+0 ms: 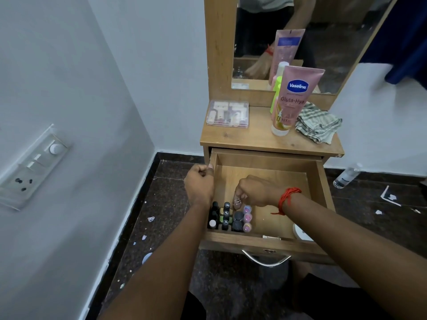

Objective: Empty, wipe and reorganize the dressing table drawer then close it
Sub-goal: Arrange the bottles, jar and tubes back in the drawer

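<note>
The pink bottle (237, 202), pinched in the grip of the right hand (254, 190), is best set upright against the near-left row of bottles (227, 215); the grip of the left hand (199, 183) cannot be told.

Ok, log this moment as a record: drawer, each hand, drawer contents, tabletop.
drawer: open, pulled well out
left hand: fingers curled, thumb against the drawer's left wall
right hand: pinches a small pink bottle inside the drawer
drawer contents: small bottles and pots in rows at front left; white jar at front right
tabletop: clear box, Vaseline tube, green bottle, checked cloth
</note>
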